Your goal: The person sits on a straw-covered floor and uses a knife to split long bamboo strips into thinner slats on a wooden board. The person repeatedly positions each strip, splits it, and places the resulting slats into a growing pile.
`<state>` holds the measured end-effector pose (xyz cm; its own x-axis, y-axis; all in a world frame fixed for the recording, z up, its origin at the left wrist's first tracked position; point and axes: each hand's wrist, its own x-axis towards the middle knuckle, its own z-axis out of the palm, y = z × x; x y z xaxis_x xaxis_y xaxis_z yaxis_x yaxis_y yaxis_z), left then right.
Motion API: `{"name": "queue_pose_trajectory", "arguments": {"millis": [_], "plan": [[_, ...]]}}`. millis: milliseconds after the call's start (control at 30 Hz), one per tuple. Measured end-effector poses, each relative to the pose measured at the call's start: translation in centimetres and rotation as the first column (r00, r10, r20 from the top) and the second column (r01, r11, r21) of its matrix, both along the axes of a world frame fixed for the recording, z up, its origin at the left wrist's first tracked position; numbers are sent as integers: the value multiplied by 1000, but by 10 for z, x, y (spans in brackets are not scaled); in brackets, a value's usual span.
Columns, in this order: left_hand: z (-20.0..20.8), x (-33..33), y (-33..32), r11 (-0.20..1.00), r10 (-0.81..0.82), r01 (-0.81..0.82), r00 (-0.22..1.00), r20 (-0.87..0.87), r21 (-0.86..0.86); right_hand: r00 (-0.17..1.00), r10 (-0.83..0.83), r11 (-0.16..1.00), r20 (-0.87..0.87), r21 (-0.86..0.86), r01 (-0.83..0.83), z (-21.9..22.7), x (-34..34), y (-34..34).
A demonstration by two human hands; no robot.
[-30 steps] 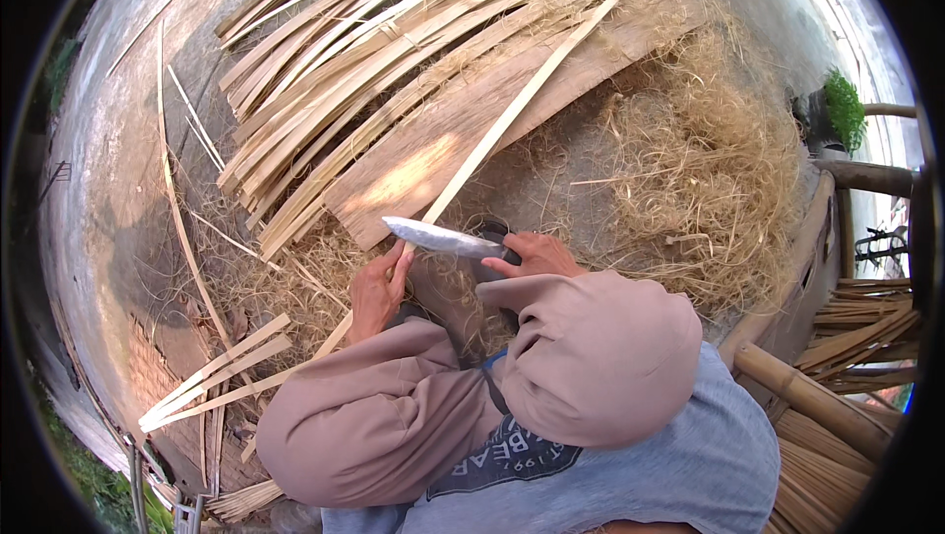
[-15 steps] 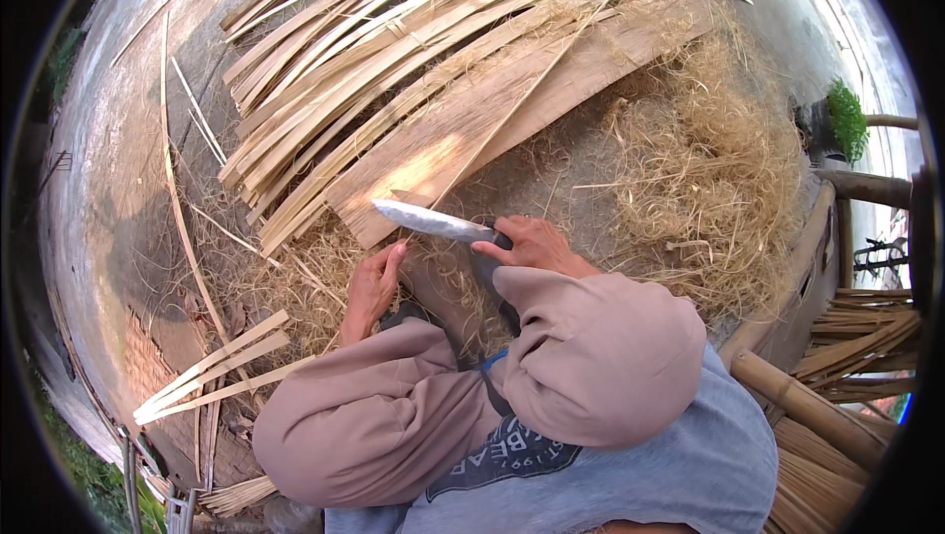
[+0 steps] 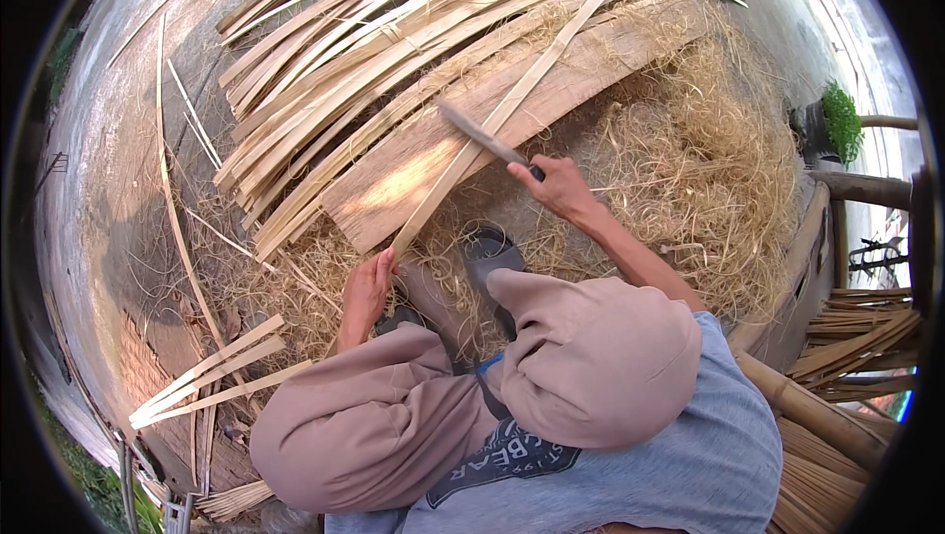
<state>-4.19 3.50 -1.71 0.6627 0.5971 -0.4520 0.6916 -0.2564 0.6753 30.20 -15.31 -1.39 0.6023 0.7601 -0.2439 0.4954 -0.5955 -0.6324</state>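
Observation:
My left hand is closed on the near end of a long, flat bamboo strip. From there the strip slants away to the upper right, across a wooden board and over other strips. My right hand grips the dark handle of a knife. Its blade lies across the bamboo strip, pointing up and left, about midway over the board. Whether the edge cuts into the strip cannot be made out.
Many split bamboo strips lie in a bundle beyond the board. Curly shavings are heaped at the right. A few short strips rest at the lower left. Bamboo poles stand at the right, and a sandal shows between my knees.
My right hand has moved the knife up and right, away from my left hand and along the strip. The strip has turned, showing its flat face instead of its thin edge.

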Motion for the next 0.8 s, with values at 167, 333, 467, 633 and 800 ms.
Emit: {"name": "queue_pose_trajectory", "arguments": {"millis": [167, 333, 467, 633, 800], "plan": [[4, -4, -12, 987, 15, -23, 999, 50, 157, 993, 116, 993, 1, -4, -116, 2, -39, -11], [8, 9, -16, 983, 1, -1, 1000, 0, 182, 955, -230, 973, 189, 27, 229, 6, 83, 4], [5, -6, -13, 974, -12, 6, 1000, 26, 228, 990, 74, 996, 116, 34, -78, 9, 10, -4], [20, -34, -24, 990, 24, -16, 998, -63, 137, 923, -330, 939, 197, -32, 343, -14, 150, -37], [47, -18, -26, 968, 207, -207, 978, -14, -139, 880, -459, 889, 126, 60, 455, 6, 169, -24]]}}
